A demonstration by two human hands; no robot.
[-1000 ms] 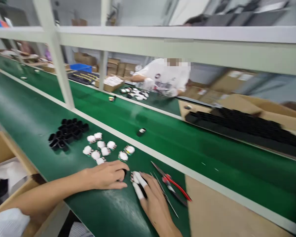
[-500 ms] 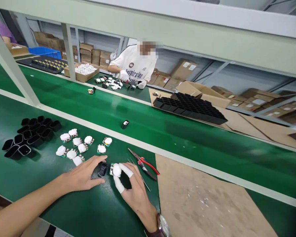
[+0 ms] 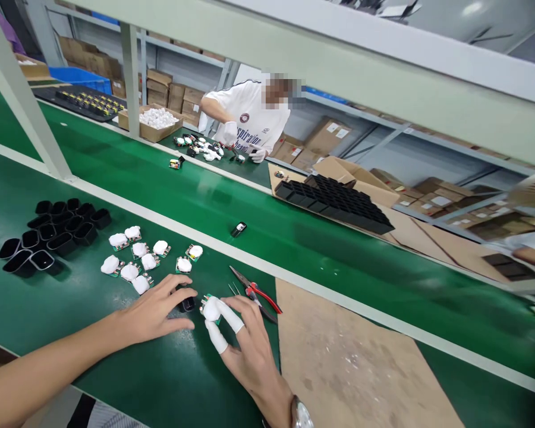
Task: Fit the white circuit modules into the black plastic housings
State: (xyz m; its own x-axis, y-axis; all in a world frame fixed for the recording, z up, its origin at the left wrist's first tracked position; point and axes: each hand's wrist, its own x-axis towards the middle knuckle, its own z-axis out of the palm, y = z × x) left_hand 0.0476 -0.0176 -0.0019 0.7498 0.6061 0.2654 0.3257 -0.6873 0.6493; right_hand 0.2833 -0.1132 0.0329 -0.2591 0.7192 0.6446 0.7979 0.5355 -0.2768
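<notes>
My left hand reaches over a small black casing, its fingers spread around it; whether they touch it is unclear. Just to the right, my right hand, with white covers on thumb and forefinger, pinches a small circuit board topped with a white pad. Several similar white-topped boards lie beyond my left hand. Open black casings stand grouped at the left. Red-handled pliers rest behind my right hand.
A brown board covers the bench at right. Beyond a pale rail, a green belt carries a black casing. Across it, a person in a white shirt handles parts beside rows of black casings. A slanted post stands at left.
My left fingers have moved further over the black casing. The black casing on the belt appears shifted right. The view has shifted slightly, and another person's arm now shows at the far right.
</notes>
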